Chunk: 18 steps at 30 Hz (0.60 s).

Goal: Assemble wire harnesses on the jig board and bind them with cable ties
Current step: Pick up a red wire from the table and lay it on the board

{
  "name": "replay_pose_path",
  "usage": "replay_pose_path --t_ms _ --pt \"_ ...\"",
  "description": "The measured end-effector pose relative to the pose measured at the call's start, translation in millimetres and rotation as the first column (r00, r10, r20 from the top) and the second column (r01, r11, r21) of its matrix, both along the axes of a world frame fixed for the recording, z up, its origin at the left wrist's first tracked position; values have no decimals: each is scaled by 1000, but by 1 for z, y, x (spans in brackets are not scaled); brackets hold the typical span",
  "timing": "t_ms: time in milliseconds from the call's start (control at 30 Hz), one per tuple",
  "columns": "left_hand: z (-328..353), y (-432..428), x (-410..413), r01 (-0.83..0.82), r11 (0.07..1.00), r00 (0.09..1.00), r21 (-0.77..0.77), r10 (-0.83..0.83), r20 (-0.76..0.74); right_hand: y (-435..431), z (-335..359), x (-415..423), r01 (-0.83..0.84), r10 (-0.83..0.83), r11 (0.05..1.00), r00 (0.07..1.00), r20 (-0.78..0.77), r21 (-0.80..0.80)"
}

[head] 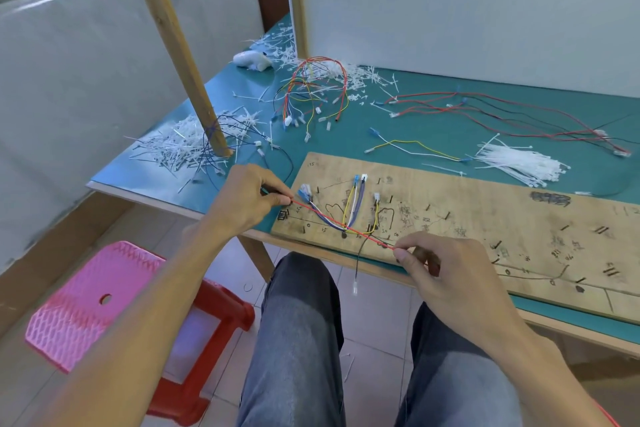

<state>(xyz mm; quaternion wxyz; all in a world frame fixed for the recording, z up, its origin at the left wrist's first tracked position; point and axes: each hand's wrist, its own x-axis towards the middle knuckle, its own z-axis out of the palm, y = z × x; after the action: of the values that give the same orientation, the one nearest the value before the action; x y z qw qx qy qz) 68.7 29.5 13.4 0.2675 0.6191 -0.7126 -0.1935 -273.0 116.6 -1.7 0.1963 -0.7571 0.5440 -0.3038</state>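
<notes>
Stretching a thin red wire taut over the near-left corner of the long, pencil-marked plywood jig board, laid aslant along the near edge of the teal-topped desk. Pinching one end with the left hand just off the board's left edge, thumb and forefinger closed on it; pinching the other with the right hand at the board's near edge, likewise clamped. Crossing above blue, yellow and white routed wires between the pegs. Open teal beyond the board's far edge, up to loose red-and-black harnesses. Crowded at the desk's left edge by white tie offcuts round a slanted wooden post. Bundled white cable ties just past the board's far edge.
</notes>
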Motion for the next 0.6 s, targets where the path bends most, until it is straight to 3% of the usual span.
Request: replay_pose_path --t_ms 200,400,600 --pt "-5 -1 -3 141 984 988 -106 -133 74 2 -9 -2 14 -13 1000 1000 -23 19" --pt "-6 -1 0 285 938 934 -196 -226 276 -1 -14 -4 28 -28 999 1000 -7 38" --pt "4 7 -6 267 948 925 -176 -201 321 1 -16 0 37 -40 994 999 23 106"
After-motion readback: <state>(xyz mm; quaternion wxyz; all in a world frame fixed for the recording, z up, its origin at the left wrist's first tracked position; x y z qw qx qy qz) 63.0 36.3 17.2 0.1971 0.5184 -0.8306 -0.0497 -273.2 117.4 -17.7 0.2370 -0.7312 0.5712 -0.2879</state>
